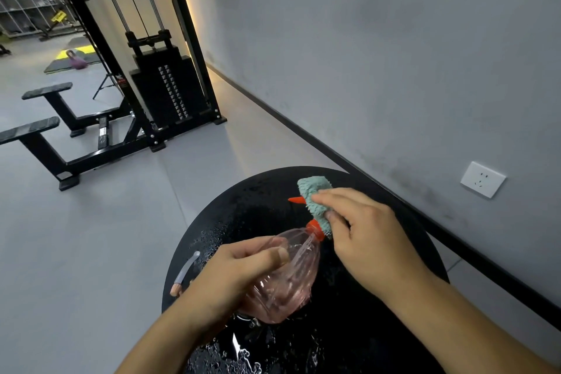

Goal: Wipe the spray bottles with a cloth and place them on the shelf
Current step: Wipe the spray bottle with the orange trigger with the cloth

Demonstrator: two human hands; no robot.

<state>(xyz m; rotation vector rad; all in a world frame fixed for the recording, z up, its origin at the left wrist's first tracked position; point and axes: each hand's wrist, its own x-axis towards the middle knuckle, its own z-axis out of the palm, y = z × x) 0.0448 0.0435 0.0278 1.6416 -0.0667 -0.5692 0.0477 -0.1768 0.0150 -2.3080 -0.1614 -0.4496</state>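
A clear pink spray bottle (291, 279) with an orange collar and nozzle is tilted over a round black table (391, 340). My left hand (230, 273) grips the bottle's body, thumb across its shoulder. My right hand (364, 231) pinches a teal fuzzy cloth (315, 200) wrapped around the bottle's spray head. Only the orange nozzle tip (296, 200) and the collar show past the cloth. No shelf for bottles is visible near the table.
The table top is wet with droplets. A grey handle-like object with an orange end (185, 270) lies at its left edge. A cable weight machine (164, 82) and benches (45, 130) stand on the grey floor to the left. The grey wall at right carries a socket (482, 179).
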